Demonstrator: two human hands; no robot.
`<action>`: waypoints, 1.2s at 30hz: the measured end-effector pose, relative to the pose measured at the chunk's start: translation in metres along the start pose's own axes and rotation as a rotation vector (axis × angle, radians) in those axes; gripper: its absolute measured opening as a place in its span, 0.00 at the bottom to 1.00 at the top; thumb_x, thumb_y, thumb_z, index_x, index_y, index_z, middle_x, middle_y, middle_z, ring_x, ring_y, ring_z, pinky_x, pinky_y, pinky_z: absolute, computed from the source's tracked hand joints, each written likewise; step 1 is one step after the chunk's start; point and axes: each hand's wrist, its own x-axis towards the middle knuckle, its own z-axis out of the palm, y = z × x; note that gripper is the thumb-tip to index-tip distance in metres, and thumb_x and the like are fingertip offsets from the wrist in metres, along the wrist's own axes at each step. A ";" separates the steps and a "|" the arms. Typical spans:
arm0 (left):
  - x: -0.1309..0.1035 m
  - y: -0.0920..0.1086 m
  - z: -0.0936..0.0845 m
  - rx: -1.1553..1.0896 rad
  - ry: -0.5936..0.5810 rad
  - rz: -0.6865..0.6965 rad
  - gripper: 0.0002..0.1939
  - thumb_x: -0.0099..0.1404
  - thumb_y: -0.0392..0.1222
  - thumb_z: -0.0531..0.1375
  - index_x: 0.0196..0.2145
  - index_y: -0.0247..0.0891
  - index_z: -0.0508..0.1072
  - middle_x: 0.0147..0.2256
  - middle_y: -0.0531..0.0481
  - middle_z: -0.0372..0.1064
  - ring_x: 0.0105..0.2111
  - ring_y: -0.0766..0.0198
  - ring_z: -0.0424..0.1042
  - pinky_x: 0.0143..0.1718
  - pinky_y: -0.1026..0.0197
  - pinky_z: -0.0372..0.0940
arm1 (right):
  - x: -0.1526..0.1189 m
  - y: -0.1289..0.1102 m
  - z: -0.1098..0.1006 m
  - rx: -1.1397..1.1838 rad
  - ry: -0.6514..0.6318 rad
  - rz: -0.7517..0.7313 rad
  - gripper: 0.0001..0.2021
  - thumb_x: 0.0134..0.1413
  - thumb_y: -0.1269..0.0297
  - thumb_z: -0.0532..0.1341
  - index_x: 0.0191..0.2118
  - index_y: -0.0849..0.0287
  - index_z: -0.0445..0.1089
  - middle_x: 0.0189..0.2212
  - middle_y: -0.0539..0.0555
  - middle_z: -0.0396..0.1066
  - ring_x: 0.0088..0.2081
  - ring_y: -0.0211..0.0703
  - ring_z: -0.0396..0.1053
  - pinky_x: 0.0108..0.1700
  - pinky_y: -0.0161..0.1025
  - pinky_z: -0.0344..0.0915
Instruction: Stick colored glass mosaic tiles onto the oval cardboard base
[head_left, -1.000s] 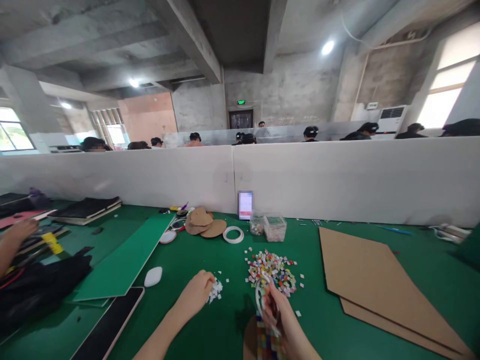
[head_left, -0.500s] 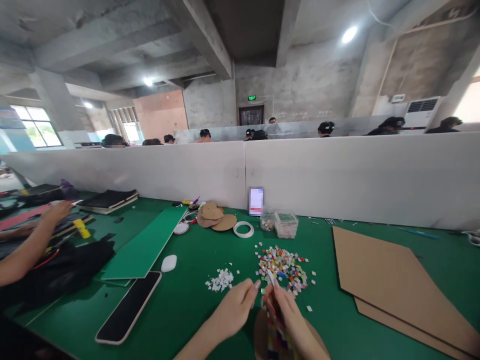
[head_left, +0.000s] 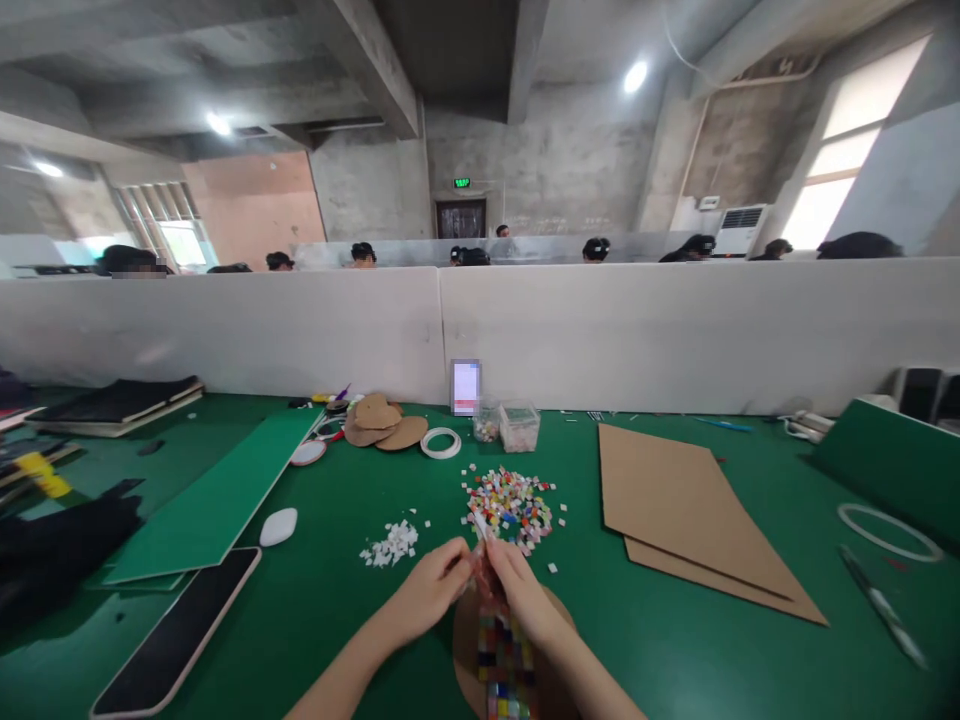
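My left hand [head_left: 441,583] is closed in a pinch, its fingertips meeting those of my right hand; what it holds, if anything, is hidden. Between the fingers of my right hand [head_left: 517,580] is a slim white piece [head_left: 481,524], its pale tip pointing up and away. I cannot make out its kind. Both hands are over a round cardboard piece [head_left: 466,655] bearing rows of coloured mosaic tiles [head_left: 506,660]. Just beyond my fingers lies a loose pile of multicoloured tiles [head_left: 517,500]. A small heap of white chips [head_left: 391,545] lies to the left.
Clear plastic boxes [head_left: 519,428], a roll of white tape [head_left: 440,443] and cardboard discs [head_left: 401,433] stand farther back. Left are a black phone-like slab [head_left: 180,635] and a green board [head_left: 225,500]. Cardboard sheets [head_left: 675,500] and a pen [head_left: 885,605] lie right. A white partition [head_left: 675,340] closes the back.
The view has turned right, so the table's things appear farther left and more of the right side shows. My hands have come together at the fingertips, and more of the tiled rows is visible.
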 end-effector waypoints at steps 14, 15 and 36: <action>-0.029 0.010 -0.001 0.186 -0.097 -0.021 0.17 0.62 0.49 0.49 0.20 0.37 0.57 0.23 0.56 0.52 0.26 0.67 0.55 0.29 0.65 0.52 | 0.016 0.013 -0.022 -0.618 0.182 -0.280 0.16 0.55 0.53 0.50 0.22 0.57 0.60 0.16 0.47 0.56 0.20 0.37 0.56 0.25 0.35 0.48; -0.034 0.008 0.003 0.266 -0.114 -0.018 0.16 0.62 0.47 0.48 0.20 0.37 0.57 0.25 0.55 0.53 0.29 0.66 0.55 0.32 0.64 0.53 | 0.017 0.016 -0.024 -0.659 0.197 -0.287 0.15 0.54 0.55 0.50 0.23 0.57 0.61 0.17 0.48 0.57 0.20 0.38 0.56 0.25 0.35 0.47; -0.056 -0.020 0.062 0.962 0.026 -0.047 0.18 0.66 0.36 0.41 0.28 0.35 0.67 0.33 0.46 0.60 0.35 0.59 0.57 0.37 0.56 0.53 | 0.016 0.035 -0.020 -1.083 0.192 -0.329 0.13 0.59 0.60 0.46 0.30 0.58 0.63 0.17 0.48 0.64 0.18 0.38 0.63 0.21 0.32 0.46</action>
